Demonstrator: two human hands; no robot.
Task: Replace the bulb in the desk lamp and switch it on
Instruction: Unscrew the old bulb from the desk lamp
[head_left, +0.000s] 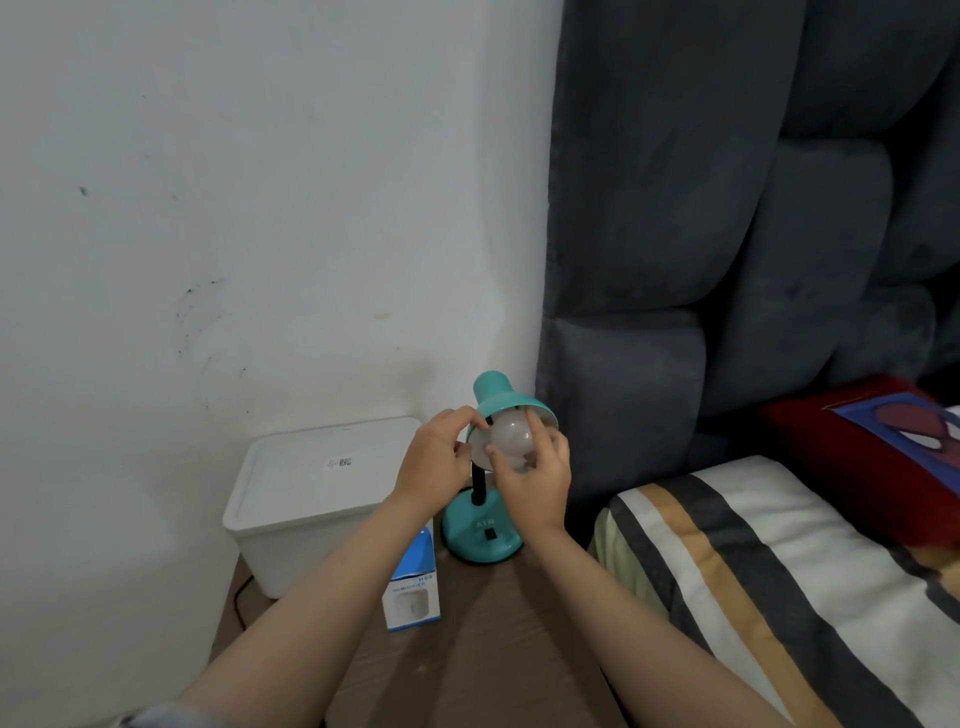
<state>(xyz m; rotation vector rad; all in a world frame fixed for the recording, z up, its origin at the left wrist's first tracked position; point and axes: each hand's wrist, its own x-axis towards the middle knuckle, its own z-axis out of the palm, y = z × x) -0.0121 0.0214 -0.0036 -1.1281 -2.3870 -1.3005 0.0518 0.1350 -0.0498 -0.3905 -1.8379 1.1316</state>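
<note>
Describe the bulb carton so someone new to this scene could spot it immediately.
Start at the wooden bedside table between the wall and the bed. On it, the bulb carton stands in front of the white lidded bin, left of the teal lamp's base. It is the only blue-and-white printed box there.

Brown wood-grain table (488, 639), lower centre. Teal desk lamp (482, 535) standing by its round base at far right edge. Blue-and-white bulb box (413, 587) upright, just left of lamp base. White lidded storage box (317, 493) at far left, against wall. Black cable (240, 597) trailing off left edge. Striped bed (779, 571) adjoining right side.
</note>
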